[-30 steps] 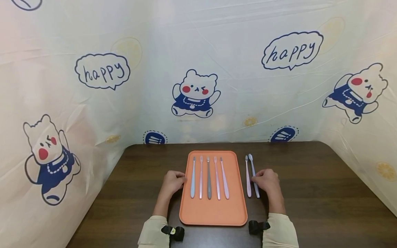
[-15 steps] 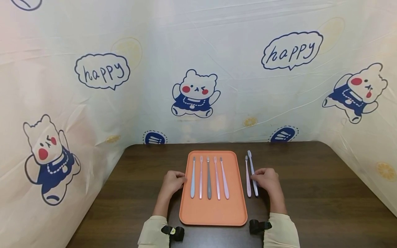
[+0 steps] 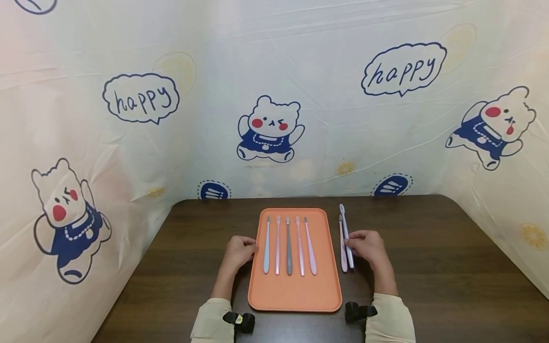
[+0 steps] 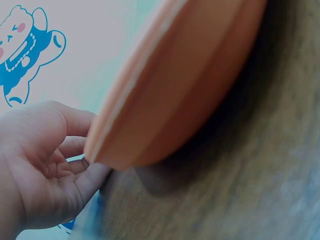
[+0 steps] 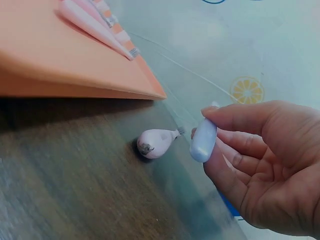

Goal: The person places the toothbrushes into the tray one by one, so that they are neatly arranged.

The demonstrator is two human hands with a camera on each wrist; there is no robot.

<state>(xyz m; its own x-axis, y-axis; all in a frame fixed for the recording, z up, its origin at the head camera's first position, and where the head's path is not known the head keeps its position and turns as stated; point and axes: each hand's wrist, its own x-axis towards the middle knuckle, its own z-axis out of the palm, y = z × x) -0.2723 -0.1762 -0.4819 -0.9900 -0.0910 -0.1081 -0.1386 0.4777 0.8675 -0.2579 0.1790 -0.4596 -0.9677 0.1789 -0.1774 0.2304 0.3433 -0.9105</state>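
Observation:
An orange tray (image 3: 296, 296) lies on the table, and my left hand (image 3: 238, 251) pinches its left rim between thumb and fingers. Right of the tray, my right hand (image 3: 368, 247) holds a lavender toothbrush (image 3: 350, 260) by thumb and fingertips. In the right wrist view this toothbrush (image 5: 203, 142) appears lifted off the tabletop, its handle end towards the camera. Close by on its left, a pale pink toothbrush (image 3: 343, 261) rests on the table. On the tray several toothbrushes lie in a row: a light blue one (image 3: 267, 257), a grey one (image 3: 289, 257) and pink ones (image 3: 301, 257).
The brown wooden table (image 3: 454, 267) extends to both sides of the tray. A pale printed curtain (image 3: 326, 133) hangs behind and at the sides. Black wrist cameras (image 3: 245, 323) are strapped over both sleeves.
My right hand has moved the lavender toothbrush slightly forward and left, nearer the pink one on the table. The left hand and the tray have stayed in place.

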